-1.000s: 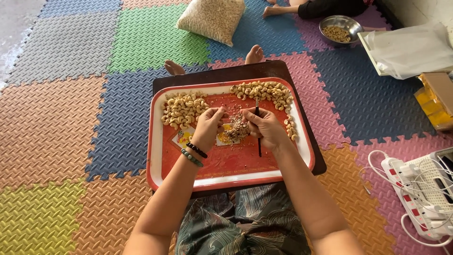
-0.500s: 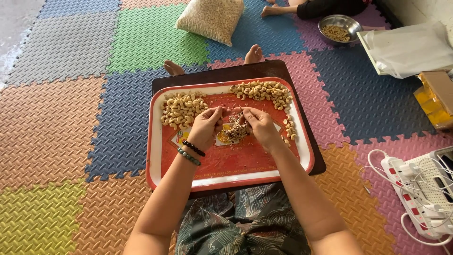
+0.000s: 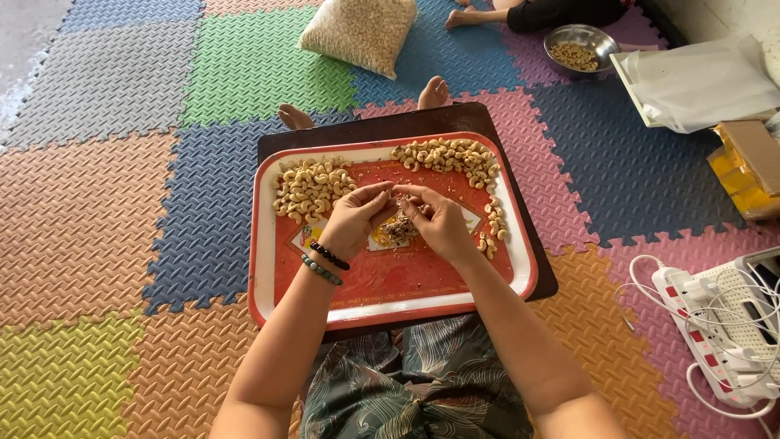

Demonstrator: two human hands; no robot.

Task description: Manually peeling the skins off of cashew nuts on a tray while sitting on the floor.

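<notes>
A red tray with a white rim lies on a dark board over my lap. A pile of pale cashew nuts sits at its upper left, and a second pile of cashews curves along its upper right. Both hands meet over the middle of the tray, above a small heap of brown husk scraps. My left hand, with two bead bracelets on the wrist, pinches one small nut at its fingertips. My right hand touches the same nut with thumb and forefinger; whether it holds a tool is hidden.
Coloured foam mats cover the floor. A sack of nuts lies at the top, with a metal bowl of nuts and another person's legs beyond. White plastic sheeting and a cardboard box are at the right, power strips with cables lower right.
The dark stick-like tool that stood under my right hand one second ago is out of sight. Both hands stayed close together over the middle of the tray.
</notes>
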